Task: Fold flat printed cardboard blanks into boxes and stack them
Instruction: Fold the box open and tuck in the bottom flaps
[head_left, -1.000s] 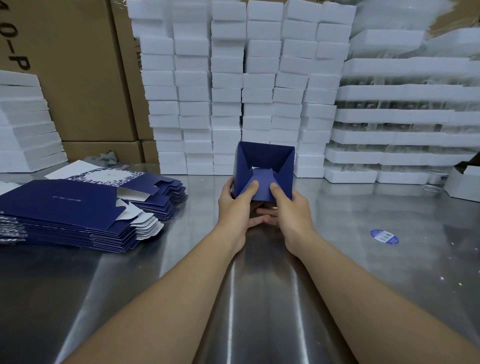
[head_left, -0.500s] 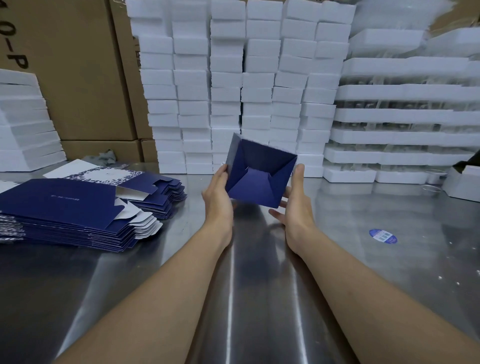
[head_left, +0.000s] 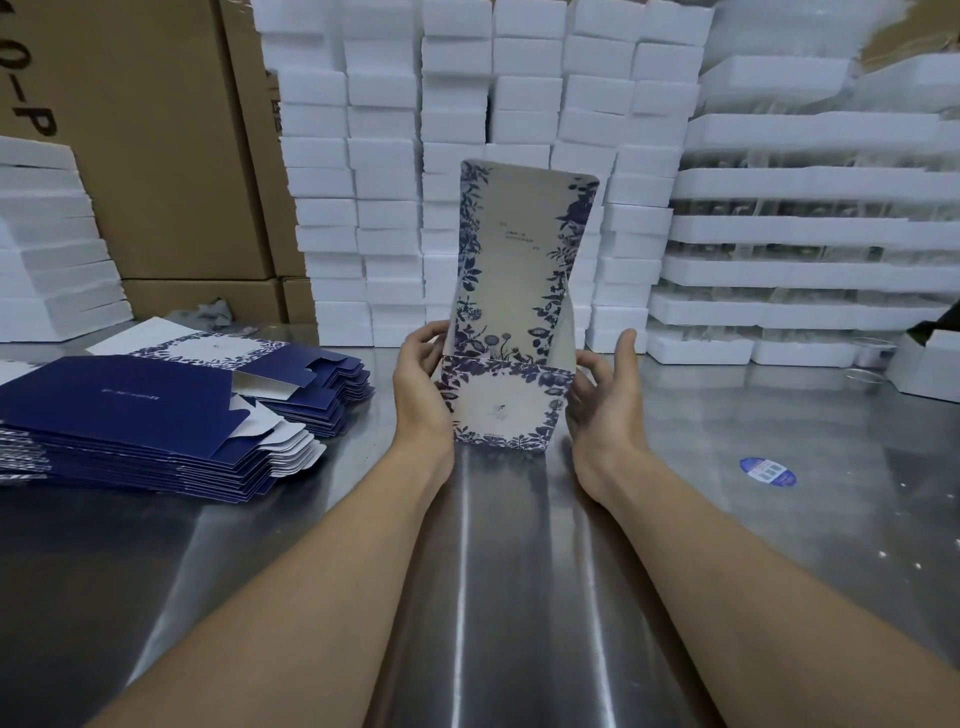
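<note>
A partly folded box (head_left: 501, 402), white with blue floral print, stands upright between my hands above the steel table (head_left: 493, 571). Its long lid flap (head_left: 519, 249) sticks straight up, printed side toward me. My left hand (head_left: 421, 395) holds the box's left side, fingers curled round the edge. My right hand (head_left: 605, 400) is at the right side, thumb raised, fingertips touching the box wall. A pile of flat dark blue blanks (head_left: 150, 415) lies on the table to the left.
Tall stacks of white foam blocks (head_left: 467, 104) line the back of the table. Foam trays (head_left: 810, 260) are stacked at the right, brown cartons (head_left: 145, 156) at the left rear. A blue round sticker (head_left: 768, 471) lies on the table to the right.
The box has been turned over: earlier its dark blue bottom flaps faced me, now the white floral side faces me with the lid flap standing up. Both hands shifted to its sides.
</note>
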